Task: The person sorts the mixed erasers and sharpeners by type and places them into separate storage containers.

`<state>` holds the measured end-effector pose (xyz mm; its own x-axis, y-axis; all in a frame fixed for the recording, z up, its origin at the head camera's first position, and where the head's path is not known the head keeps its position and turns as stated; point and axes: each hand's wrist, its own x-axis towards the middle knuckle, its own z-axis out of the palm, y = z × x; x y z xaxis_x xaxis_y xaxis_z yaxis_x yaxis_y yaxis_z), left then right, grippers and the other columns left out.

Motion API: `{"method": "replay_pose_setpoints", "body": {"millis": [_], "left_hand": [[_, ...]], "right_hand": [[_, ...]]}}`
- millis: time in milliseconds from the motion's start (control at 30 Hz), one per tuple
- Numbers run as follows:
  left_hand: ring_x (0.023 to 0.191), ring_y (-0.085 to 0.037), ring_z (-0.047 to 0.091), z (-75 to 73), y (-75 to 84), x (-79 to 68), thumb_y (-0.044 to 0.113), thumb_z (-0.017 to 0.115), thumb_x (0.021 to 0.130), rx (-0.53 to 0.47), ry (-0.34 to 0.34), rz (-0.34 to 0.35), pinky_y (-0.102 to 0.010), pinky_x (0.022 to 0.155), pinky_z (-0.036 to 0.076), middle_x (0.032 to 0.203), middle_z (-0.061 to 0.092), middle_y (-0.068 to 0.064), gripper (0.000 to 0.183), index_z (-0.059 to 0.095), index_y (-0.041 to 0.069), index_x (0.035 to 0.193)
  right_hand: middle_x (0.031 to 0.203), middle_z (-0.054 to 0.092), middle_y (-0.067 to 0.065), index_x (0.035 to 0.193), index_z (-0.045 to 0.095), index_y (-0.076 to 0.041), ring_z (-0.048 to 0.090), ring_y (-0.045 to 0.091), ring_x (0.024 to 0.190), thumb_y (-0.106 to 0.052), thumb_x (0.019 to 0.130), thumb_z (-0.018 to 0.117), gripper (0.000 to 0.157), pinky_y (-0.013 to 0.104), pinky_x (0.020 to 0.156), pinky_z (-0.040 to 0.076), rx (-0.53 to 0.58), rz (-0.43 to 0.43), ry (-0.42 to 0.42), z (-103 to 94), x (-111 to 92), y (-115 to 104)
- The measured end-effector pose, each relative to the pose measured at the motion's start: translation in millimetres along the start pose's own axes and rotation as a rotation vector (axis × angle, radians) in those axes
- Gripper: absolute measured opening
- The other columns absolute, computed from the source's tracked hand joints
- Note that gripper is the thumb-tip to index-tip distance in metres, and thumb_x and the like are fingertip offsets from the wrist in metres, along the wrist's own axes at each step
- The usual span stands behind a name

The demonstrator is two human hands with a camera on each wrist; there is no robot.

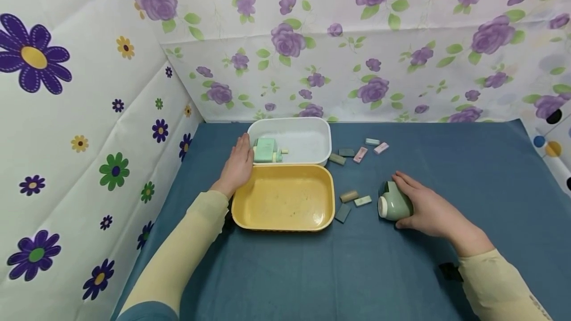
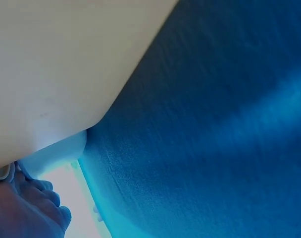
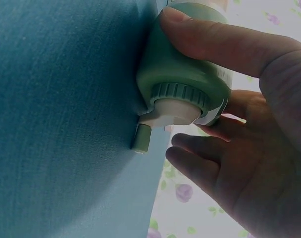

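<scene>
My right hand [image 1: 424, 207] grips a green hand-crank pencil sharpener [image 1: 397, 204] low over the cloth at the right. In the right wrist view, the thumb lies across the sharpener's rounded body [image 3: 185, 69] and fingers reach behind it; a ribbed collar and a cream crank with a small green knob [image 3: 141, 139] show. My left hand [image 1: 236, 165], fingers straight, rests along the left sides of the white tray [image 1: 308, 122] and the yellow tray [image 1: 327, 182]. A mint-green sharpener-like thing [image 1: 266, 150] with cream parts lies in the white tray's left end.
Several small eraser-like blocks lie right of the trays, among them a pink one [image 1: 360, 155], a tan one [image 1: 349, 195] and a dark grey-green one [image 1: 343, 212]. Blue cloth [image 1: 285, 271] covers the table. Flowered sheets [image 1: 312, 63] stand behind and at the sides.
</scene>
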<state>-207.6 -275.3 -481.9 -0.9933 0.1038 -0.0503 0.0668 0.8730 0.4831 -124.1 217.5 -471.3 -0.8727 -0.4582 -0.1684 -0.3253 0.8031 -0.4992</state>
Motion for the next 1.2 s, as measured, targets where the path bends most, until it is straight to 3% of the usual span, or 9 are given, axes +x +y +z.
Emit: {"method": "replay_pose_setpoints", "body": {"millis": [967, 1200], "left_hand": [[0.165, -0.036, 0.001, -2.7, -6.5, 0.3, 0.034, 0.025, 0.120, -0.049, -0.044, 0.010, -0.057, 0.132, 0.006, 0.179, -0.001, -0.017, 0.067, -0.002, -0.001, 0.170], [0.164, -0.038, 0.001, -4.6, -4.7, -1.0, 0.039, 0.025, 0.119, -0.070, -0.059, -0.020, -0.057, 0.132, 0.007, 0.178, -0.001, -0.021, 0.071, -0.008, 0.001, 0.170]], "right_hand": [[0.170, 0.028, 0.029, 0.167, 0.031, 0.001, 0.042, 0.057, 0.144, -0.021, 0.077, 0.099, 0.115, 0.067, 0.100, 0.051, -0.017, -0.013, 0.025, 2.7, -1.7, 2.8], [0.170, 0.029, 0.029, 0.167, 0.031, 0.001, 0.043, 0.057, 0.143, -0.021, 0.077, 0.099, 0.115, 0.067, 0.099, 0.052, -0.017, -0.009, 0.026, 2.3, -2.2, 1.3]]}}
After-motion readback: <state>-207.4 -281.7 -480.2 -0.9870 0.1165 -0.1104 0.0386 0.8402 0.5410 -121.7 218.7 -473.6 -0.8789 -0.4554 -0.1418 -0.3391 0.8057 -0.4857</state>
